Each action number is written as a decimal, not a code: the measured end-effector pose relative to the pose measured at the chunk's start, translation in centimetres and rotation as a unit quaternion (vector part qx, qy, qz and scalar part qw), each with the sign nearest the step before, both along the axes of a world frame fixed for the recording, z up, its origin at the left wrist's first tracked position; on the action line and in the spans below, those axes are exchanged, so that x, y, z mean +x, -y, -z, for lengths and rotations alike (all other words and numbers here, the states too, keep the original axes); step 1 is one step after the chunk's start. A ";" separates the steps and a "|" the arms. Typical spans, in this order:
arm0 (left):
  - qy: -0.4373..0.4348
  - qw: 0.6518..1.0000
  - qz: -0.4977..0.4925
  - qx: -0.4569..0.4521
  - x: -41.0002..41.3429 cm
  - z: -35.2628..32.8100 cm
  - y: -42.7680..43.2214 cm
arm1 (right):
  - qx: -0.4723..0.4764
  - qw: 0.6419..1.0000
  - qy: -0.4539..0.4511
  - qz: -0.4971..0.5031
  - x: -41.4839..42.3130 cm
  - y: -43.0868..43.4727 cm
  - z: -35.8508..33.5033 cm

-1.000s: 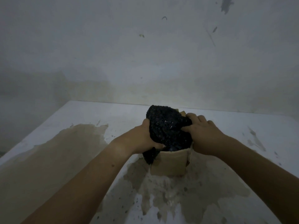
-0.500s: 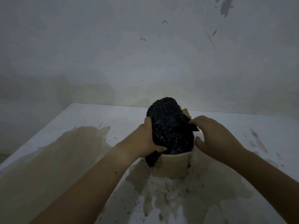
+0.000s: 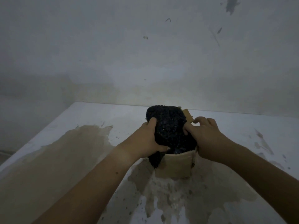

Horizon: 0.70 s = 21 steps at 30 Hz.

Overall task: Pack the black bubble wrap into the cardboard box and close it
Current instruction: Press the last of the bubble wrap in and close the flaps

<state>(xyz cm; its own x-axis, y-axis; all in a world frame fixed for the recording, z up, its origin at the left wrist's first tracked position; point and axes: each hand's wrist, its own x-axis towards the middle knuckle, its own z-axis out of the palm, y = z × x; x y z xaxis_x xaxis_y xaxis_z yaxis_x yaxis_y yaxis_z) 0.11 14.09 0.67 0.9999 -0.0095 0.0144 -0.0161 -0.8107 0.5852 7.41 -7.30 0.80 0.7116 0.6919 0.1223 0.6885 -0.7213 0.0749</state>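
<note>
- Left hand [image 3: 148,139]: fingers and thumb curl round the left side of the black bubble wrap [image 3: 169,125].
- Right hand [image 3: 206,138]: thumb and fingers pinch its right side.
- Wrap: lower part sits in the open cardboard box [image 3: 175,165]; the rest bulges above the rim.
- Box: upright on a stained white table [image 3: 90,120].

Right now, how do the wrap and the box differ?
The wrap is black and bumpy; the box is tan and smooth-sided. The wrap is a crumpled wad bulging above it; the box stands upright on the table. The wrap is partly in, a tail hanging over the box's left side; the box is open, a flap up behind. Shared: both sit between the left hand and right hand, which hold the wrap.
</note>
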 end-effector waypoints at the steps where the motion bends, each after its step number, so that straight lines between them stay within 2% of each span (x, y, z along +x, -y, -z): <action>1: 0.001 1.000 0.003 0.002 0.1 -0.1 0.1 | -0.027 0.999 -0.025 0.005 0.2 -0.3 -0.4; 3: -0.002 1.000 0.006 0.016 0.0 -0.6 0.2 | -0.063 0.996 -0.068 0.011 0.6 -1.0 -0.9; 6: -0.015 1.000 0.006 0.023 -0.2 -0.9 0.1 | -0.056 0.992 -0.111 0.007 1.1 -0.8 -1.4; 8: -0.013 1.000 0.006 0.026 -0.4 -0.8 0.0 | -0.001 0.985 -0.173 0.003 0.8 0.3 -2.1; 10: -0.011 0.999 0.004 0.036 -0.5 -0.8 0.1 | 0.105 0.970 -0.218 0.000 0.1 1.3 -2.9; 12: -0.008 0.999 0.001 0.041 -0.5 -0.7 0.0 | 0.191 0.967 -0.166 -0.010 -0.3 1.8 -3.1; 13: -0.004 0.999 0.001 0.041 -0.5 -0.7 0.0 | 0.200 0.971 -0.130 -0.005 -0.2 1.7 -2.9; 17: 0.005 0.999 -0.003 0.053 -0.7 -0.8 0.1 | 0.184 0.979 -0.088 0.027 0.1 0.5 -1.6; 21: 0.029 0.998 -0.009 0.047 -1.0 -0.5 0.2 | 0.167 0.986 -0.032 0.004 -0.4 -0.7 -1.0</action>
<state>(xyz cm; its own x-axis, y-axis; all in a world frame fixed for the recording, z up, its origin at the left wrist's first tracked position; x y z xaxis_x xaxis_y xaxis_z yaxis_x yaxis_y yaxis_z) -0.87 13.92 1.21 0.9975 0.0037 0.0712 -0.0329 -0.8622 0.5055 6.97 -6.64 1.85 0.7306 0.6148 0.2971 0.6781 -0.7044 -0.2099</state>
